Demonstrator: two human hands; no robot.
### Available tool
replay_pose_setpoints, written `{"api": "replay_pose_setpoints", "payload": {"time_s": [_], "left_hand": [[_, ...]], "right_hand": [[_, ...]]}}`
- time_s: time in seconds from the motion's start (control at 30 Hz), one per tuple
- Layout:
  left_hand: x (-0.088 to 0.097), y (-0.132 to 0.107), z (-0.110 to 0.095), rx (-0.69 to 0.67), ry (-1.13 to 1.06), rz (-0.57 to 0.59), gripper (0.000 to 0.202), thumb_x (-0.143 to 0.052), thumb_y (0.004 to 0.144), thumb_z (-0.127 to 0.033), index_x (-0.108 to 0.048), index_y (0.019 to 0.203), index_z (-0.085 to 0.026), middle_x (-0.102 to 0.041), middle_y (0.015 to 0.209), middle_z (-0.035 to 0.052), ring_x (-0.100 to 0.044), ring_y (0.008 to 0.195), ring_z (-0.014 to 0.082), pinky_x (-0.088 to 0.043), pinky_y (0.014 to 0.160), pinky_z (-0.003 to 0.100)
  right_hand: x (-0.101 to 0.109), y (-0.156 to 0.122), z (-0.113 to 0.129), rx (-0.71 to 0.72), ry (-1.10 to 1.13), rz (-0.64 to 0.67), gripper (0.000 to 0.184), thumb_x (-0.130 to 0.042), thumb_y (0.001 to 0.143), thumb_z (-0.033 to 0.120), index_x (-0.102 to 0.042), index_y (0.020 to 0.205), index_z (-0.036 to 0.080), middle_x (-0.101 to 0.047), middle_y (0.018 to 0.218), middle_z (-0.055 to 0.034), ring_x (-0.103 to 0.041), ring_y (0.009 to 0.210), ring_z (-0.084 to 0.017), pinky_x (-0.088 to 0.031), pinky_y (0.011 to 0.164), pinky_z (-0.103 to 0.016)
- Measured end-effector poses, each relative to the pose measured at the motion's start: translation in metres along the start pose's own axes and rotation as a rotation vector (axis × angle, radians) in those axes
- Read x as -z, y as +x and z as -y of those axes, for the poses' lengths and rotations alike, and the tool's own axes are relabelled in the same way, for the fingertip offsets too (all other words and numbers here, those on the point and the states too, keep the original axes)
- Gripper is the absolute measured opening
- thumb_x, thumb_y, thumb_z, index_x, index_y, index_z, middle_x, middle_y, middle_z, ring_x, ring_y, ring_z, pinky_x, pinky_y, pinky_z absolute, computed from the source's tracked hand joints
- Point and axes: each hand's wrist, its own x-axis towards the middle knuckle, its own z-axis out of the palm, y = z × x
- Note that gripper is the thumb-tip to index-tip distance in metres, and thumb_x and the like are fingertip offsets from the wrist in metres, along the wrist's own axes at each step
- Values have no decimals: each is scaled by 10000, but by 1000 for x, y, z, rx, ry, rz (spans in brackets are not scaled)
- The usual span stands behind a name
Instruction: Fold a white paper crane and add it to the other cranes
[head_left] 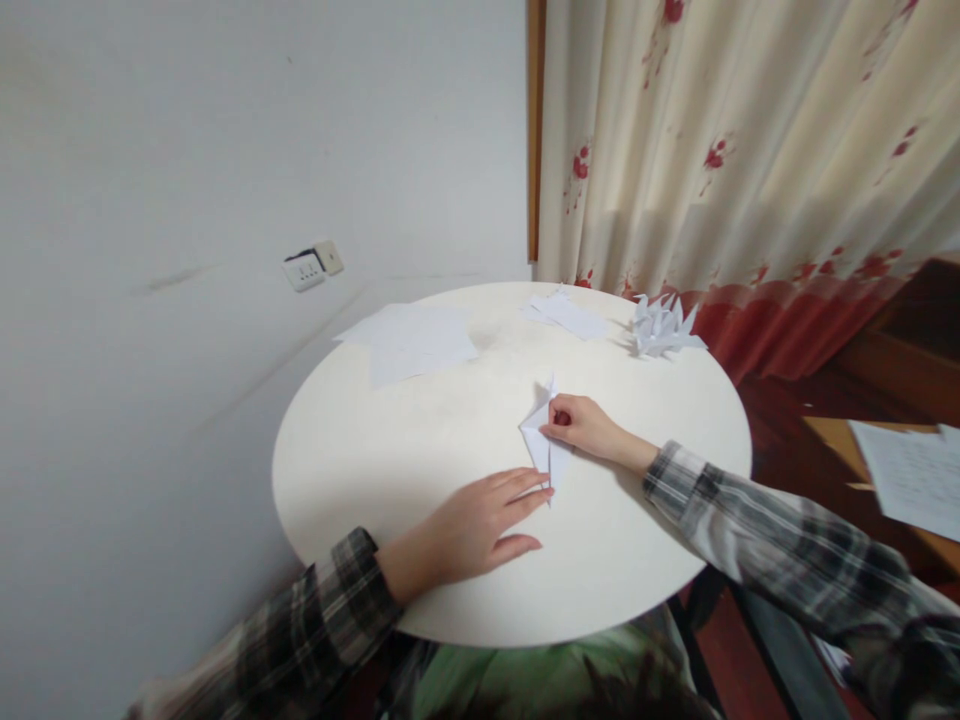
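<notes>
The folded paper (534, 438) lies on the round table (360, 460), its long axis running near to far, a side corner pointing left. The left hand (480, 522) spreads its fingers by the near tip; the right hand (586, 424) curls at the paper, whether clamped cannot be told.

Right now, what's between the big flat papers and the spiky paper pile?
In the head view, a smaller group of white papers lies between them.
</notes>
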Motion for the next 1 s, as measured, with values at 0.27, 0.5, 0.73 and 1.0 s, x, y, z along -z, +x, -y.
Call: {"api": "replay_pose_setpoints", "payload": {"time_s": [0.27, 0.5, 0.73, 1.0], "left_hand": [[1, -1, -2, 14, -3, 11, 447, -464, 890, -332, -396, 1284, -131, -432, 1349, 137, -374, 1267, 228, -340, 1047, 396], [1, -1, -1, -42, 80, -19, 413, -471, 888, -340, -458, 1235, -117, -473, 1311, 136, -417, 1224, 247, -365, 1022, 403], [0, 4, -3, -22, 118, -94, 286, -383, 931, -248, -530, 1138, -115, -581, 1180, 112, -514, 1121, 200, -418, 983, 353], [11, 24, 6, -111, 92, 5, 221, -364, 931, -179, -581, 952, -143, -625, 971, 68, -560, 948, 171, -453, 854, 303]], "right_hand": [[1, 1, 1, 3, -5, 3, 149, -591, 739, 204, -522, 618, 151, -495, 616, 23, -422, 554, -86, -311, 550, -217], [1, 1, 3, 0, 0, 12, 140, -589, 740, 196, -529, 622, 149, -510, 630, 17, -433, 562, -87, -316, 553, -213], [2, 2, 4, -8, -10, 14, 133, -590, 733, 184, -531, 618, 150, -506, 624, 19, -430, 557, -87, -317, 551, -212], [1, -3, 11, -26, -35, 8, 133, -595, 724, 186, -537, 610, 151, -508, 617, 20, -429, 557, -87, -304, 544, -213]]}}
